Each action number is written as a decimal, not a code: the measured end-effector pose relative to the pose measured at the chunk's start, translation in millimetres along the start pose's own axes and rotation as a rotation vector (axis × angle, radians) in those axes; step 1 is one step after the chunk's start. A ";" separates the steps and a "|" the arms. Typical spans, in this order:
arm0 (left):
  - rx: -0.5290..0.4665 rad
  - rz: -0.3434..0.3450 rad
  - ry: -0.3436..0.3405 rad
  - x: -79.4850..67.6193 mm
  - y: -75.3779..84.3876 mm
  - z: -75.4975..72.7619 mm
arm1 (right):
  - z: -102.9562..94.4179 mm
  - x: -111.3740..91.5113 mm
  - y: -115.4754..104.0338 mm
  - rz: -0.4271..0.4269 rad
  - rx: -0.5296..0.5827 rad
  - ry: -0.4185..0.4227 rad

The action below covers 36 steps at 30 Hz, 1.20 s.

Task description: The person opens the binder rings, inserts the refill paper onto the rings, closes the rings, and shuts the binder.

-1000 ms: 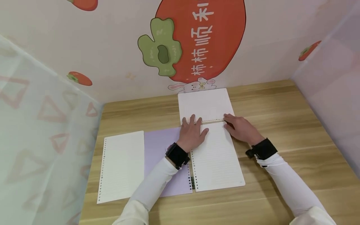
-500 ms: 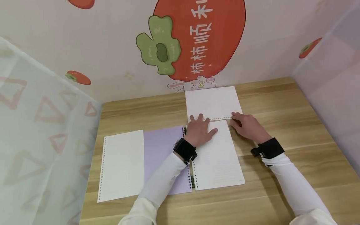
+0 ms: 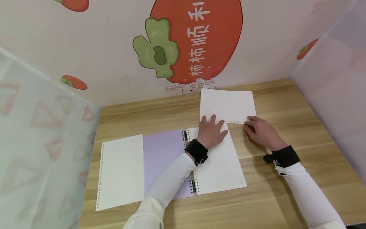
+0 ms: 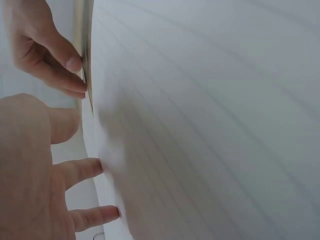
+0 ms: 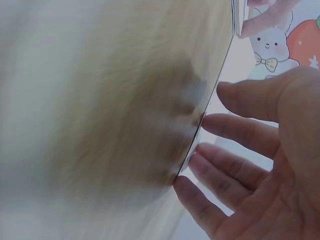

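On the table, the left hand (image 3: 211,133) lies with fingers spread over the top of an opened ring binder's right-hand lined pages (image 3: 220,168). Its fingertips reach the holed near edge of a loose white sheet (image 3: 227,105), which lies sideways above the pages. The right hand (image 3: 263,132) touches that sheet's near right corner, thumb apart from the index finger. In the right wrist view, the fingertips of the right hand (image 5: 240,165) meet the thin sheet edge. The left wrist view shows the straight fingers of the left hand (image 4: 35,170) close to the lined paper.
The binder's purple cover (image 3: 163,159) opens to the left, with black rings along the spine. Another white holed sheet (image 3: 121,171) lies at its left. A persimmon-printed wall (image 3: 114,47) rises behind the wooden table (image 3: 300,184). Side panels stand left and right.
The loose sheet has slid to the right above the binder and turned slightly clockwise, both hands moving right with it. The binder and the left-hand sheet stay in place.
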State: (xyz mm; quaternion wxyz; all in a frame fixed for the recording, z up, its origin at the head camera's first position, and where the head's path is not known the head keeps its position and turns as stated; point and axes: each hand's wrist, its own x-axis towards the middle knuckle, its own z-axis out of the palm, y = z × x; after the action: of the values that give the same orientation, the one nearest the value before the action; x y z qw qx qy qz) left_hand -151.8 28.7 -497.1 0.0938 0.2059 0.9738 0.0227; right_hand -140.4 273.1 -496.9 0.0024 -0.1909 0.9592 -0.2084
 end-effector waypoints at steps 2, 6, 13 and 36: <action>0.003 0.003 -0.007 2.0 5.5 1.3 | -1.6 -7.5 1.9 0.001 -0.019 -0.010; 0.004 0.030 -0.008 6.9 17.4 1.3 | -2.5 -22.9 7.1 -0.011 -0.037 -0.008; 0.041 0.070 -0.004 29.6 42.0 5.4 | -0.6 -48.8 8.9 -0.022 -0.060 0.066; 0.135 0.248 -0.086 44.8 77.7 5.5 | -3.0 -94.5 11.1 0.128 0.077 0.201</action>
State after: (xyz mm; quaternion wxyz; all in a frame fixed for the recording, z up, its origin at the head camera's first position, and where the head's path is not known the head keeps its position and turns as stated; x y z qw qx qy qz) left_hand -160.1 117.9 -503.8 0.1177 0.3311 0.9353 -0.0405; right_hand -57.1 318.3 -505.7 -0.0734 -0.1072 0.9562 -0.2624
